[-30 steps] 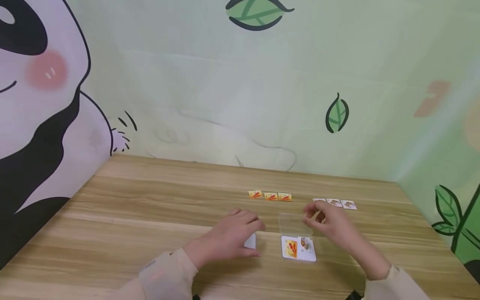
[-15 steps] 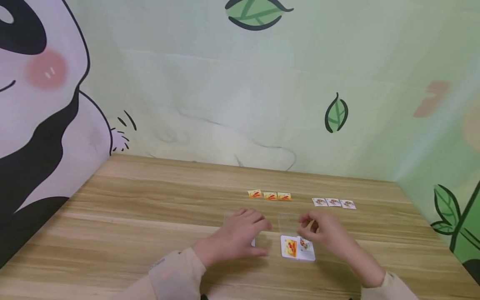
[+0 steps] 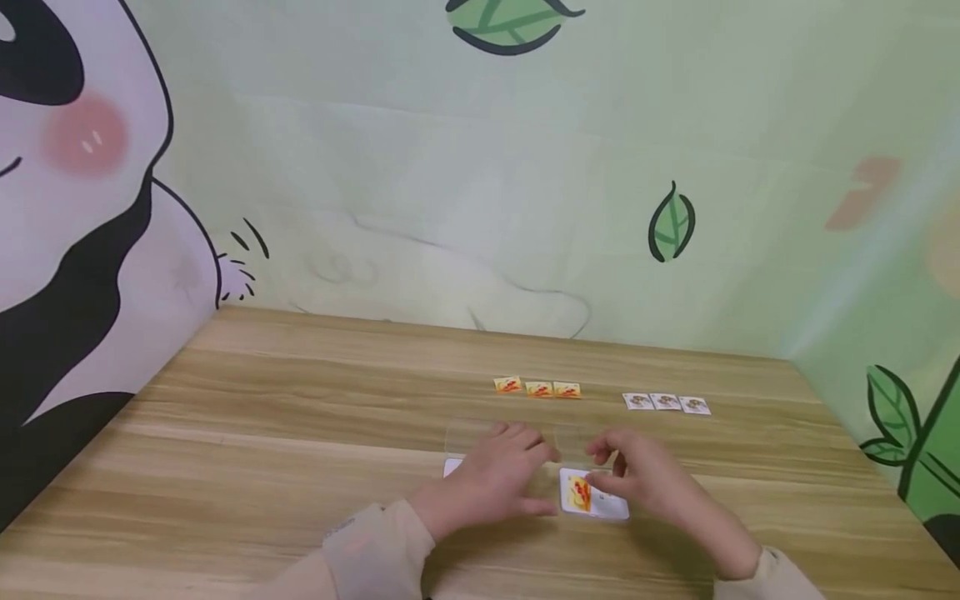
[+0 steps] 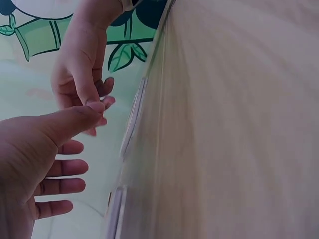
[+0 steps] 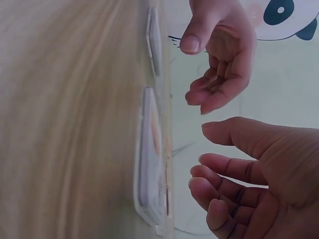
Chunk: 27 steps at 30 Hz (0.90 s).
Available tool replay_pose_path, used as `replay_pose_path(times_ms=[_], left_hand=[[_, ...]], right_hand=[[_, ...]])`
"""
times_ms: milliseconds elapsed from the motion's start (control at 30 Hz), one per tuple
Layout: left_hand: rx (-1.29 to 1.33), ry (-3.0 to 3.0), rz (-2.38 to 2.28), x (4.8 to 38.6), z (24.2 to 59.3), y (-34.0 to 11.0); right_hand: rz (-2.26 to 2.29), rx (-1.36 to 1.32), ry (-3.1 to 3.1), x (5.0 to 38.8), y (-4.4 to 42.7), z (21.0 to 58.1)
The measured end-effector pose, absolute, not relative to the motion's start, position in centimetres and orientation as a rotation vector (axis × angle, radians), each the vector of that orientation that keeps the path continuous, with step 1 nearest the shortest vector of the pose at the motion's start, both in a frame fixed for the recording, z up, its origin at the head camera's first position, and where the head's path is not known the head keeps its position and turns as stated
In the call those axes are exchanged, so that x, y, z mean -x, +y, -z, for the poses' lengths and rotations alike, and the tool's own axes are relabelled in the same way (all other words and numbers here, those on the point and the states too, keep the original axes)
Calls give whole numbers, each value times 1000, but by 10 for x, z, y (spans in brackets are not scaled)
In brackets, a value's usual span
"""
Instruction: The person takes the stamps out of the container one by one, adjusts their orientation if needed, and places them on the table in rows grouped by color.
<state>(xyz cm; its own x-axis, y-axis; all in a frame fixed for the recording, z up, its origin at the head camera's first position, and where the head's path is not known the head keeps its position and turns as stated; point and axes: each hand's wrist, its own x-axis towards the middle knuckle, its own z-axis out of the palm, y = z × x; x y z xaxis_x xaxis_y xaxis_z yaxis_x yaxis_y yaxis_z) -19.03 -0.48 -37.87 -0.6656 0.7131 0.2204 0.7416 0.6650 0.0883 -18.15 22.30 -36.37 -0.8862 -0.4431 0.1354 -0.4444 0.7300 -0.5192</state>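
A flat clear case [image 3: 579, 505] with its transparent lid laid back sits on the table, in front of the right hand. A yellow-and-red picture card [image 3: 579, 492] lies on its white left half; the right hand partly covers the other half. My right hand [image 3: 652, 479] hovers over the case's right side, thumb and fingers loosely bent and apart, as the right wrist view shows. Left of the case, my left hand [image 3: 498, 483] hangs with spread fingers over a second white-filled case [image 3: 452, 465], mostly hidden beneath it. Neither hand visibly holds anything.
On the wooden table [image 3: 300, 400], three small yellow picture cards [image 3: 538, 389] lie in a row farther back. Three white picture cards [image 3: 666, 402] lie to their right. Behind the table rises a pale green wall [image 3: 412, 183] with a panda and leaves on it.
My left hand has moved right, toward the right-hand case. The right hand has shifted left and lower over that case, baring the white picture cards behind it.
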Motion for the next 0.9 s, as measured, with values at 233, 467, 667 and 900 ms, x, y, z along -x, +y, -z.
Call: replay_pose_path(times_ms=[233,467,667,900], left_hand=[[1150,-2732,264,189,388,4],[1071,-2773,355,191,396,7],[1050,-2787,348,192,403,11],[1024,-2806,355,192,407,15]], right_hand=[[-854,-748,-2927,180,222,370],[-875,-728,-2953,178,220,372],[-863,-764,-2955,177,216,374],[-804,-750,-2961,174,213,376]])
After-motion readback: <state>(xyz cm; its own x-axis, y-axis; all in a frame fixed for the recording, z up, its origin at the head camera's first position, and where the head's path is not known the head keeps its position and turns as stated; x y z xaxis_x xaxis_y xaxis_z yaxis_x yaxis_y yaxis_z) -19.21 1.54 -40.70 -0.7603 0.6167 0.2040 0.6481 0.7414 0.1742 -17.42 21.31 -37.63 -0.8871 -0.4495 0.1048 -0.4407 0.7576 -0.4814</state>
